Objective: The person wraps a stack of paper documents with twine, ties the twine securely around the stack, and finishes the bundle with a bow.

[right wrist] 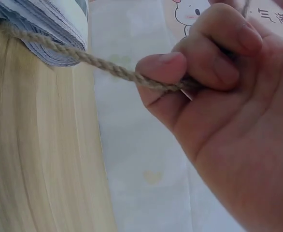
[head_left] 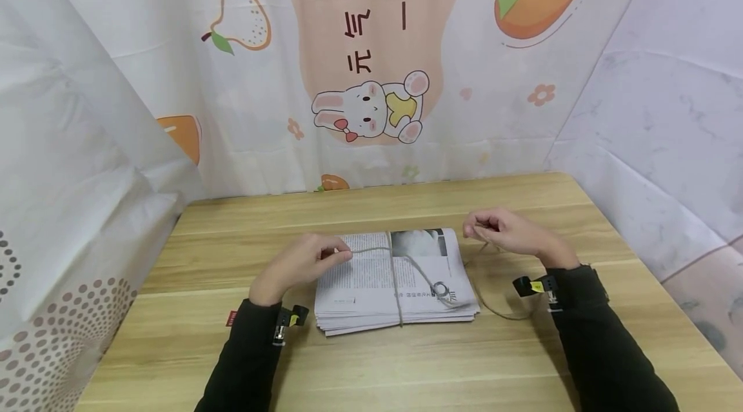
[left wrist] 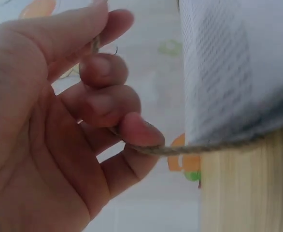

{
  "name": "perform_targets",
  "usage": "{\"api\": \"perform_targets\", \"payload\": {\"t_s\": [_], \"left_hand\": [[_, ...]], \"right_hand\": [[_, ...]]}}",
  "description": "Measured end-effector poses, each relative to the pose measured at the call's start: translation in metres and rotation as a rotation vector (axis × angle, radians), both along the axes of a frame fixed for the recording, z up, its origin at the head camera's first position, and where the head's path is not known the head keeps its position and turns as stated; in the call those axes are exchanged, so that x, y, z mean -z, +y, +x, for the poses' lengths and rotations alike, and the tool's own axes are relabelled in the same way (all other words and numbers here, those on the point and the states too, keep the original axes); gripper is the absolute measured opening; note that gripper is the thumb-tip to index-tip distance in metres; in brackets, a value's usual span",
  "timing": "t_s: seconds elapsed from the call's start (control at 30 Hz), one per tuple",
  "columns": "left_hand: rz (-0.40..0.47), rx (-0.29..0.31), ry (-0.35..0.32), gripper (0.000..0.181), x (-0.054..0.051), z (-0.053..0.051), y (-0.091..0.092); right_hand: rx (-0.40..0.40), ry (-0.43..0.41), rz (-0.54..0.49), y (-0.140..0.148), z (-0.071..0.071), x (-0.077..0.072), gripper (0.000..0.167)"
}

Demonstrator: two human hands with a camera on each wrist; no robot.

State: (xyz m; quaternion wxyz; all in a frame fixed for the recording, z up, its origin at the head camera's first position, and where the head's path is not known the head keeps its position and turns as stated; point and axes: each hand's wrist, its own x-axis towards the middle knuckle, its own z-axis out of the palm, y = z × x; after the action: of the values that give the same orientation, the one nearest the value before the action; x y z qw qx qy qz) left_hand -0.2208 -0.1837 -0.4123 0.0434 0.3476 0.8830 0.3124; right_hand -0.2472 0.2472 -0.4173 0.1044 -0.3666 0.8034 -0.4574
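Observation:
A stack of folded newspapers (head_left: 360, 283) lies on the table, with brown twine (head_left: 396, 289) running front to back across its top. At the stack's left side, my left hand (head_left: 307, 260) pinches a stretch of twine that runs right to the crossing strand. In the left wrist view this twine (left wrist: 180, 150) passes under the curled little finger. Off the stack's right edge, my right hand (head_left: 511, 231) is raised and grips another length. The right wrist view shows that twine (right wrist: 103, 66) stretching from the stack's edge into the curled fingers. More twine (head_left: 419, 270) lies loosely over the top sheet.
The wooden table (head_left: 395, 367) extends around the stack. A slack twine loop (head_left: 505, 316) rests right of the papers. A small red tag (head_left: 231, 318) shows beside the left sleeve. A printed curtain (head_left: 244, 109) hangs behind the table's back edge.

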Motion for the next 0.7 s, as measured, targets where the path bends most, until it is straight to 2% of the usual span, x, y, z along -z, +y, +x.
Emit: {"api": "perform_targets", "payload": {"t_s": [0.2,0.27,0.33,0.43,0.53,0.63,0.7], "left_hand": [[-0.044,0.09,0.008,0.018,0.008,0.001,0.015],[-0.055,0.087,0.028,0.016,0.012,0.001,0.021],[-0.081,0.05,0.05,0.014,0.016,0.002,0.026],[-0.125,-0.014,0.093,0.014,0.022,0.004,0.034],[-0.133,-0.051,0.122,0.014,0.026,0.006,0.04],[-0.115,-0.079,0.167,0.012,0.027,0.007,0.043],[-0.107,-0.097,0.191,0.012,0.029,0.008,0.044]], "right_hand": [[0.148,-0.035,0.044,-0.002,0.002,-0.002,0.041],[0.168,-0.049,0.035,-0.002,0.002,-0.004,0.043],[0.178,-0.063,0.015,-0.002,0.002,-0.005,0.044],[0.172,-0.058,-0.054,-0.002,0.003,-0.009,0.044],[0.153,-0.041,-0.146,0.0,0.006,-0.016,0.04],[0.09,-0.051,-0.275,0.001,0.011,-0.025,0.035],[0.003,-0.055,-0.385,0.002,0.014,-0.029,0.037]]}}
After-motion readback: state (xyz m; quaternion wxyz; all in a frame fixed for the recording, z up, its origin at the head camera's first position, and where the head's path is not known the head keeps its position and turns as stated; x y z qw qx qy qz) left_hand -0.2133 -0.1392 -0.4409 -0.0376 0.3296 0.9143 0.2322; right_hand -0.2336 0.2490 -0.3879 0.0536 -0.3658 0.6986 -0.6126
